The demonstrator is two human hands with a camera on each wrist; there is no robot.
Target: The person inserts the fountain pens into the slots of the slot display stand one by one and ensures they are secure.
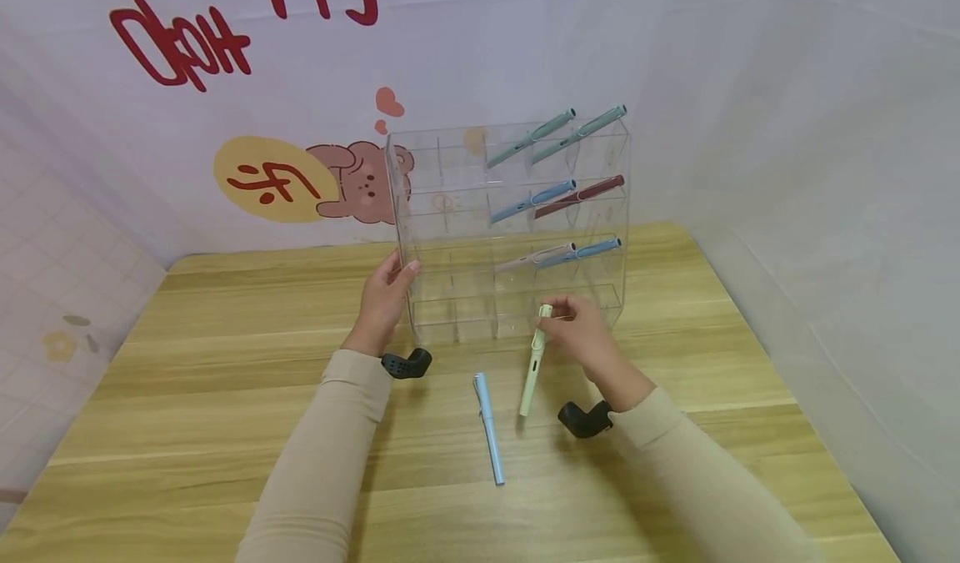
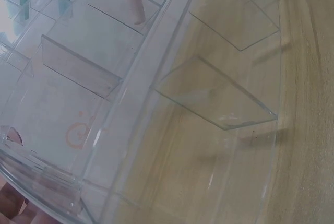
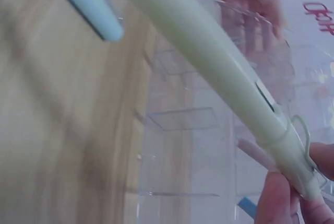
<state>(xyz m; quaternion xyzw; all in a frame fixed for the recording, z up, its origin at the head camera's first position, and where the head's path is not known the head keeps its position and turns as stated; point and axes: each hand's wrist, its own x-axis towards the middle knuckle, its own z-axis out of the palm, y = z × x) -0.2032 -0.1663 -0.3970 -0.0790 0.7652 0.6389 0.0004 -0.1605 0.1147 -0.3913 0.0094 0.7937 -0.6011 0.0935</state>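
My right hand point(image 1: 581, 334) pinches a pale green pen point(image 1: 534, 371) by its capped end, near the clip. The pen's other end slants down toward the table, in front of the rack. In the right wrist view the pen's barrel point(image 3: 209, 57) crosses the picture diagonally, with the fingertips point(image 3: 276, 198) at the cap. My left hand point(image 1: 380, 304) grips the left side wall of a clear tiered pen rack point(image 1: 468, 304), thumb in front and fingers partly hidden behind. A light blue pen point(image 1: 489, 429) lies on the table, left of the green one.
On the rack's right half rest two green pens point(image 1: 532, 139) on the top tier, a blue pen point(image 1: 532, 202) and a dark red pen point(image 1: 577, 198) below, then a beige pen point(image 1: 536, 258) and another blue pen point(image 1: 592, 250). A printed cloth point(image 1: 712, 87) hangs behind the wooden table point(image 1: 225, 379).
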